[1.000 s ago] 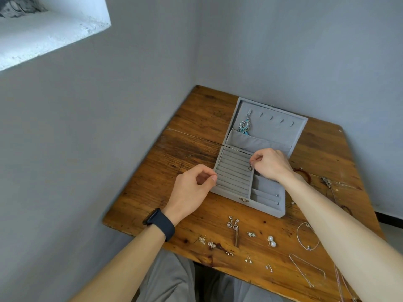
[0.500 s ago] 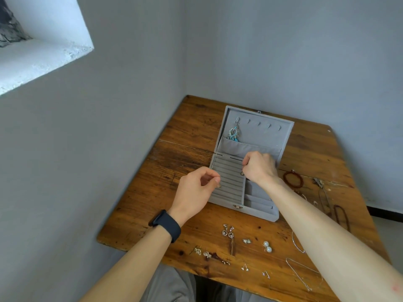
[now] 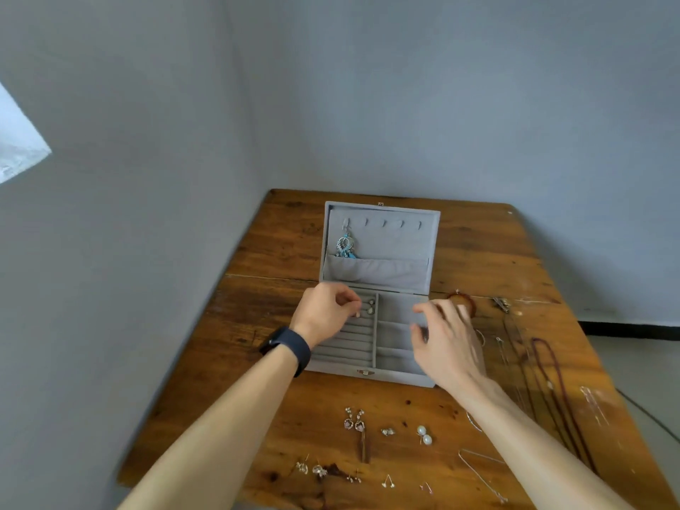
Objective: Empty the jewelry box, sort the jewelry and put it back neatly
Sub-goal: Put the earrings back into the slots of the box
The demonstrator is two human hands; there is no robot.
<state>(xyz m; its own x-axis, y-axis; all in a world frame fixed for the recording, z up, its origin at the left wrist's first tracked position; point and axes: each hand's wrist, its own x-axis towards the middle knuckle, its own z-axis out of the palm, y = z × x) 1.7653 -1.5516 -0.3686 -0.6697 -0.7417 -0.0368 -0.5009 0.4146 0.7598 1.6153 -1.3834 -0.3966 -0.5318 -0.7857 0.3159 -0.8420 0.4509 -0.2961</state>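
at the tips of the left hand (image 3: 323, 315), over the upper rows of ring rolls, thumb and forefinger are pressed together and the other fingers curl in behind them; whether anything small sits between them cannot be told. just right of those fingertips two rings (image 3: 369, 310) are tucked into the rolls. a dark wristband (image 3: 290, 348) circles the wrist behind.

across the divider from them, the right hand (image 3: 447, 344) hovers blurred over the plain compartments, its fingers (image 3: 427, 311) spread and loosely bent, holding nothing.

beneath both hands lies the grey jewelry box (image 3: 397, 378), open on the wooden table (image 3: 279, 233), its lid (image 3: 390, 237) laid back beyond the fingers. a blue dangling earring (image 3: 344, 246) hangs from the leftmost hook in the lid, above the left fingertips.

past the right fingertips, a reddish bracelet (image 3: 468, 300) lies just beside the box, and further right a dark red necklace (image 3: 552, 366) and thin chains are stretched out.

nearer the person than both wrists, loose pieces are spread on the wood: a pair of drop earrings (image 3: 355, 423), a small stud (image 3: 387, 431), two pearl earrings (image 3: 424, 435), and a silver chain (image 3: 482, 476) under the right forearm.
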